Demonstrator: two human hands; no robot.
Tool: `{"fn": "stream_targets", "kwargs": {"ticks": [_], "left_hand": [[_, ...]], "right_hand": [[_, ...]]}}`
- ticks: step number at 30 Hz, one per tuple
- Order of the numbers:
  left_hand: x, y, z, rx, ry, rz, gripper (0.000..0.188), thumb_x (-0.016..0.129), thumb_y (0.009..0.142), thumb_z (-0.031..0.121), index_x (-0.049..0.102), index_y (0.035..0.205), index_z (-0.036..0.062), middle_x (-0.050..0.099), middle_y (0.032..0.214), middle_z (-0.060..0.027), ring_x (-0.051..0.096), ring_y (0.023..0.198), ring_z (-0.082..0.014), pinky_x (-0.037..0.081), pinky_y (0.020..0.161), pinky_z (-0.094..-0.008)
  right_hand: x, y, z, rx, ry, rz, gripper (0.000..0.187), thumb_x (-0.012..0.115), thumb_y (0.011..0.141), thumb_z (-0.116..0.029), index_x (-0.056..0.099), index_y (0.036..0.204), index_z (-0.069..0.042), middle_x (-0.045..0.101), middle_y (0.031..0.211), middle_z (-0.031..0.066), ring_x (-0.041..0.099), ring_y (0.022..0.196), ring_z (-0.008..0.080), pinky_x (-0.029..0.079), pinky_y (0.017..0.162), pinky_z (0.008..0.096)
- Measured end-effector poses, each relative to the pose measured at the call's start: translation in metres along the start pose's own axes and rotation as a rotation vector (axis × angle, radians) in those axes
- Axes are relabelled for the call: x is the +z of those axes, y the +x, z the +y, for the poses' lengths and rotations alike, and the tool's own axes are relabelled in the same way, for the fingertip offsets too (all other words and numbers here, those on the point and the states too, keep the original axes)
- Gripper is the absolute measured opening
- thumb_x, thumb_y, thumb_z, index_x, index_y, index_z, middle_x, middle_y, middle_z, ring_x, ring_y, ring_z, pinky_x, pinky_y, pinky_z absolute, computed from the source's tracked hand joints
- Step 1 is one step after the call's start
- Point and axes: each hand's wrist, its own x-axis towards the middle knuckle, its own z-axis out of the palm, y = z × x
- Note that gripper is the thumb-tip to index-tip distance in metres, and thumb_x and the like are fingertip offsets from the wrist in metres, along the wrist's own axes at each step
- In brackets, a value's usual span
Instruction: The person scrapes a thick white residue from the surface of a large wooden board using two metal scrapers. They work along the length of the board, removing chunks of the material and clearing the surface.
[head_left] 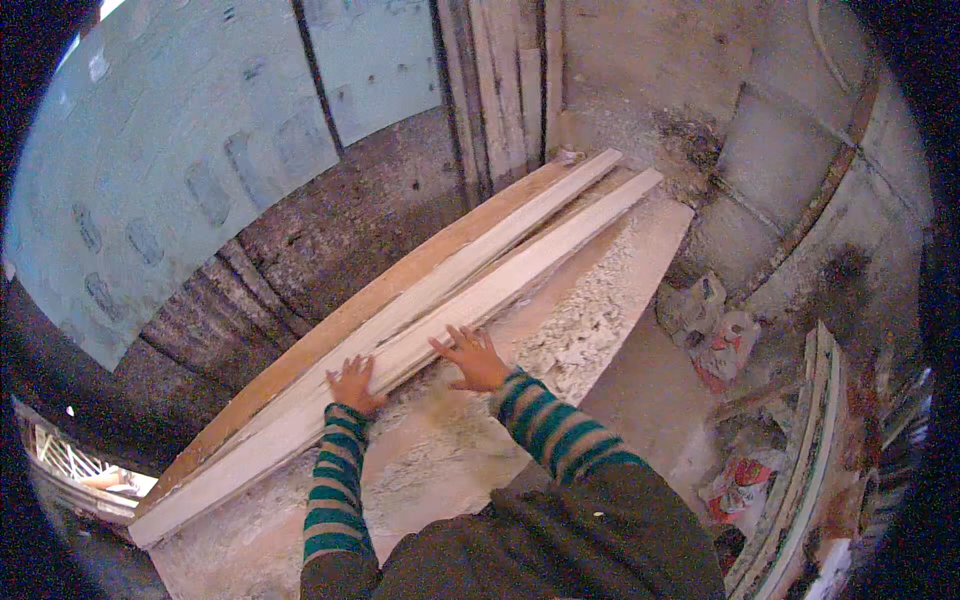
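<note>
Two long pale wooden planks lie side by side on a workbench (640, 260), running from the near left to the far right. The nearer plank (560, 240) is in front of both hands; the farther plank (500, 232) lies just behind it. My left hand (355, 385) is open, its spread fingertips at the near edge of the closer plank. Farther right, my right hand (474, 360) is also open, fingers apart, reaching to the same edge. Whether either hand presses on the wood, I cannot tell. Striped sleeves cover both forearms.
Pale shavings (585, 325) are scattered over the bench. A wall (230, 150), painted light blue above and dark below, rises behind it. Crumpled plastic bags (725, 345) lie on the floor at right, near long wooden strips (800, 480). Upright boards (500, 90) lean in the corner.
</note>
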Motion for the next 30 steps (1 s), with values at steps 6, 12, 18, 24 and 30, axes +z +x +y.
{"fn": "stream_targets", "kwargs": {"ticks": [6,12,18,24,30], "left_hand": [[0.002,0.008,0.029,-0.196,0.177,-0.088,0.097,0.076,0.062,0.039,0.023,0.142,0.0205,0.02,0.148,-0.0049,0.014,0.138,-0.0261,0.008,0.104,-0.0652],[0.085,0.047,-0.006,-0.564,0.351,-0.182,0.057,0.047,0.089,0.029,0.026,0.14,0.0156,0.022,0.148,-0.0016,0.018,0.137,-0.025,0.01,0.104,-0.0644],[0.041,0.137,0.171,-0.519,-0.006,-0.077,0.114,0.073,0.058,0.063,0.013,0.145,0.0204,0.009,0.151,-0.0096,0.011,0.138,-0.029,0.011,0.104,-0.064],[0.022,0.211,0.301,-0.36,-0.084,-0.006,0.115,0.077,0.054,0.058,0.014,0.145,0.0252,-0.005,0.151,-0.0094,0.001,0.139,-0.0301,0.007,0.1,-0.0692],[0.028,0.317,0.435,-0.105,-0.129,0.33,0.111,0.075,0.056,0.058,0.018,0.144,0.0231,0.007,0.151,-0.0078,0.006,0.138,-0.033,0.0,0.099,-0.0687]], "right_hand": [[0.025,-0.222,0.146,0.265,0.493,0.029,0.071,0.066,0.077,-0.043,0.036,0.137,-0.019,0.032,0.14,0.0197,0.03,0.129,0.0387,0.028,0.105,0.0461],[0.004,-0.412,0.275,0.476,0.618,-0.142,0.062,0.062,0.082,-0.04,0.04,0.134,-0.014,0.046,0.131,0.0173,0.041,0.122,0.0345,0.033,0.103,0.0421],[-0.003,-0.464,0.385,0.705,0.536,-0.116,0.057,0.061,0.082,-0.039,0.047,0.129,-0.009,0.047,0.13,0.0188,0.043,0.121,0.0345,0.033,0.102,0.0419],[-0.026,-0.356,0.468,0.4,0.628,-0.172,0.064,0.054,0.084,-0.047,0.039,0.135,-0.01,0.042,0.134,0.0195,0.038,0.124,0.0347,0.03,0.104,0.0437],[-0.04,-0.361,0.6,0.38,0.534,-0.255,0.065,0.053,0.086,-0.048,0.035,0.137,-0.012,0.04,0.137,0.0165,0.037,0.126,0.0349,0.028,0.105,0.0437]]}}
